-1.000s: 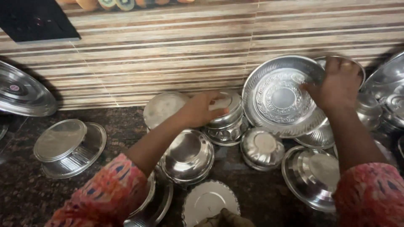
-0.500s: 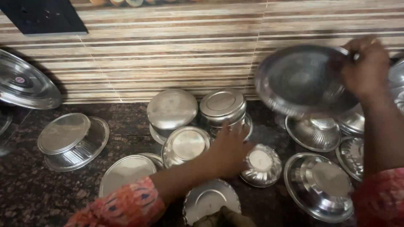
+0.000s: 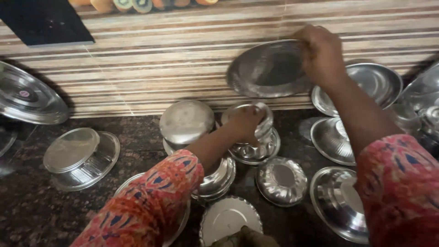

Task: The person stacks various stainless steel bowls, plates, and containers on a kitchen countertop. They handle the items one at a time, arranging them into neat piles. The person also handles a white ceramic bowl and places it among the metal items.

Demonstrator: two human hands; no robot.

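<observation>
Dark stone counter [image 3: 137, 137] crowded with overturned steel bowls — apparently draining. Right hand [image 3: 322, 55] clamps a steel plate [image 3: 267, 68] aloft by its rim; left hand [image 3: 247, 123] closes over a stacked bowl [image 3: 256, 146] — seemingly steadying it.

Dark speckled stone counter [image 3: 27, 215] backed by a striped tile wall [image 3: 151, 68]. Far left — large steel plate [image 3: 27, 98] leaning on that wall, black panel [image 3: 43, 20] above it. Upturned steel bowl [image 3: 82, 158] left of centre, well apart from the rest. Fluted bowl [image 3: 282, 179] near the middle — scalloped dish [image 3: 228, 218] at the bottom edge. Wide steel bowl [image 3: 340, 208] lower right.
</observation>
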